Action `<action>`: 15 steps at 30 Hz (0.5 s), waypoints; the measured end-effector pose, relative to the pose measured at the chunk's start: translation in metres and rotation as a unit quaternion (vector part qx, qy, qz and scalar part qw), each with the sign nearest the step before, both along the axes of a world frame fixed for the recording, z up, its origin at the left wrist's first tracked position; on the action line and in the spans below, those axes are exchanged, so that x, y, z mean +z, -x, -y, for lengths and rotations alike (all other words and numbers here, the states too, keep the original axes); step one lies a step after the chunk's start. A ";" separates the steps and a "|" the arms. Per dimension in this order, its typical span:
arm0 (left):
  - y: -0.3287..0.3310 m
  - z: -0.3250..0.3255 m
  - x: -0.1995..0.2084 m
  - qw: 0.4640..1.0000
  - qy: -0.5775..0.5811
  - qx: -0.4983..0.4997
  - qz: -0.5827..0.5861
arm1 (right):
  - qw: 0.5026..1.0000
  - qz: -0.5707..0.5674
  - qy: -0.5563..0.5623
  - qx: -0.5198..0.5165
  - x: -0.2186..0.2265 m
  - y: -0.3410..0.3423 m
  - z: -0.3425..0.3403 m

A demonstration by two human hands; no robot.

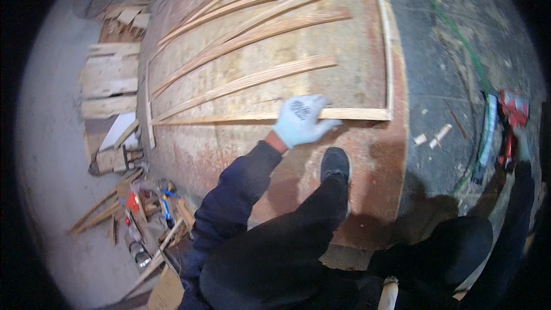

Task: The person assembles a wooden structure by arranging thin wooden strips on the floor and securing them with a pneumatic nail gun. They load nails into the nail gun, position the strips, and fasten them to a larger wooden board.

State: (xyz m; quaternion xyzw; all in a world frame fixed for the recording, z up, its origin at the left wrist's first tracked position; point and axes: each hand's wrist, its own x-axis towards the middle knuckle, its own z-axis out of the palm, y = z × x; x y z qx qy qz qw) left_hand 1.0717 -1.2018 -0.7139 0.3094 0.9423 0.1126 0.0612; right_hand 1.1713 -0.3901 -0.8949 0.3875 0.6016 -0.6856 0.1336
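My left hand (299, 120), in a pale glove, lies over the near wooden strip (361, 114), thumb on the near side and fingers on the far side. The strip's right end meets a side strip (385, 40) at a corner. Far to the right, my right hand (521, 144) is closed round a red nail gun (511, 116); the picture is dark there and part of the grip is hidden. Between the frame's outer strips several loose-looking slats lie aslant, one of them a short slat (275, 77) just beyond my left hand.
The frame lies on a worn reddish board (275, 195), where my shoe (335, 163) stands. A green hose (468, 46) crosses the dark floor at right, near small wood scraps (441, 136). Planks (112, 77) and an offcut heap with tools (149, 212) lie at left.
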 end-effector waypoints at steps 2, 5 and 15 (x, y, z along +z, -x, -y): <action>0.000 0.003 0.006 1.000 -0.018 0.011 0.015 | 0.993 0.046 -0.096 0.048 -0.042 -0.010 -0.051; 0.012 0.009 0.009 0.987 -0.026 -0.006 0.159 | 0.958 0.130 -0.240 0.093 -0.086 -0.032 -0.097; 0.149 0.074 -0.050 0.989 0.133 0.038 0.061 | 0.864 -0.176 -0.395 0.257 0.126 0.087 0.229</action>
